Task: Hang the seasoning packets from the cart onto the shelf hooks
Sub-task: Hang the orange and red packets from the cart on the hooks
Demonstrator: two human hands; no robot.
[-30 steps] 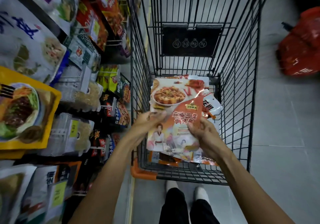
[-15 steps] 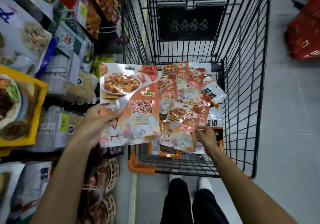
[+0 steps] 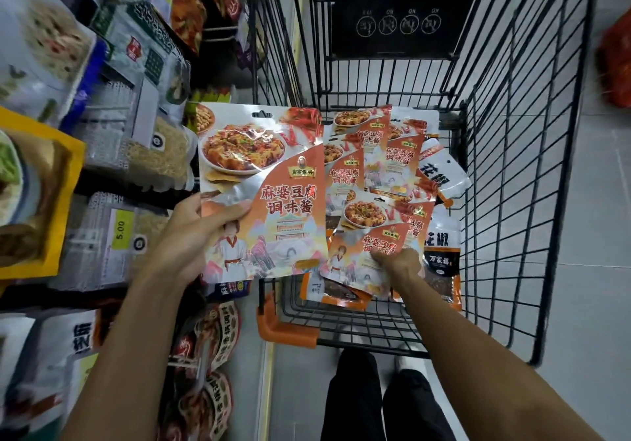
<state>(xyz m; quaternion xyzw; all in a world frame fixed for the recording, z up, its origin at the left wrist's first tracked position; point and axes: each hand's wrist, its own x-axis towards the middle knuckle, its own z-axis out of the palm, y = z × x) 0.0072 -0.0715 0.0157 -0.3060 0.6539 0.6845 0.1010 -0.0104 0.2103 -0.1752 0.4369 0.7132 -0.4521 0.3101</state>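
My left hand (image 3: 191, 235) grips an orange seasoning packet (image 3: 263, 181) with a tofu dish picture, thumb on its front, held upright at the cart's left edge beside the shelf. Its hang hole shows at the top. My right hand (image 3: 397, 264) reaches into the black wire cart (image 3: 519, 167) and pinches the lower edge of another orange packet (image 3: 372, 235) on top of the pile. Several more of the same packets (image 3: 386, 146) lie fanned in the cart. The shelf hooks are hidden behind hanging goods.
The shelf on the left carries hanging packets: grain bags with a yellow price tag (image 3: 123, 232), a yellow-framed bag (image 3: 41, 198), red bags (image 3: 191, 6) higher up. White and dark pepper packets (image 3: 442, 252) lie at the cart's right. A red basket (image 3: 614, 61) stands on the floor at right.
My left hand has carried one packet out of the pile and leftward toward the shelf. My right hand let go of it and dropped onto another packet in the cart.
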